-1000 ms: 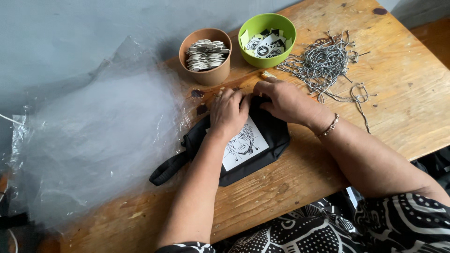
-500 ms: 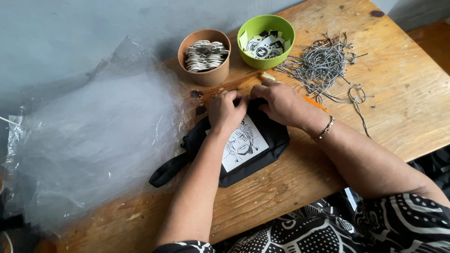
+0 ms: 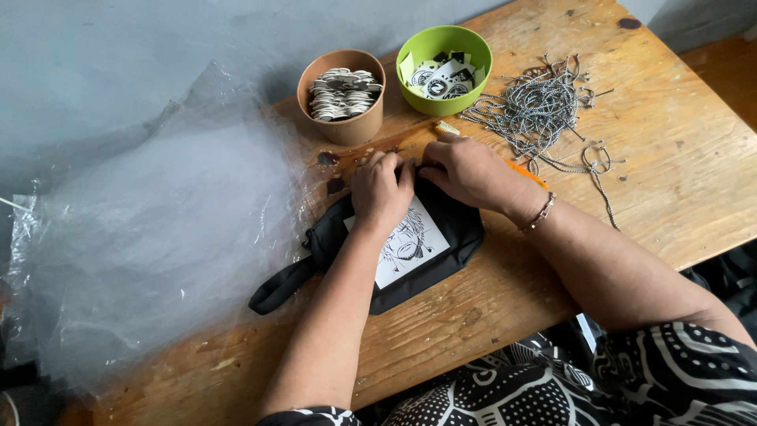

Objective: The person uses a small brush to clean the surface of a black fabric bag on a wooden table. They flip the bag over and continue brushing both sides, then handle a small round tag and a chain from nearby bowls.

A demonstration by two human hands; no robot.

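So not much is shifting from a second ago: both hands are staying bunched at the far edge of the black pouch (image 3: 410, 252), just creeping a touch to the left along it, and the orange stick-like thing (image 3: 524, 172) that was poking out on the right is now mostly tucked under my wrist. My left hand (image 3: 382, 189) is pinching down on the pouch's top edge, my right hand (image 3: 469, 170) is curled around the same edge right beside it, fingers touching. The pouch is lying flat on the counter (image 3: 694, 158), white face print up, strap trailing near-left.

Far side: brown cup (image 3: 341, 96) of round badges, green bowl (image 3: 444, 59) of printed tags, a tangle of grey cords (image 3: 544, 110) to the right. Big crinkly clear plastic sheet (image 3: 158, 244) is crowding the left, its edge touching the pouch
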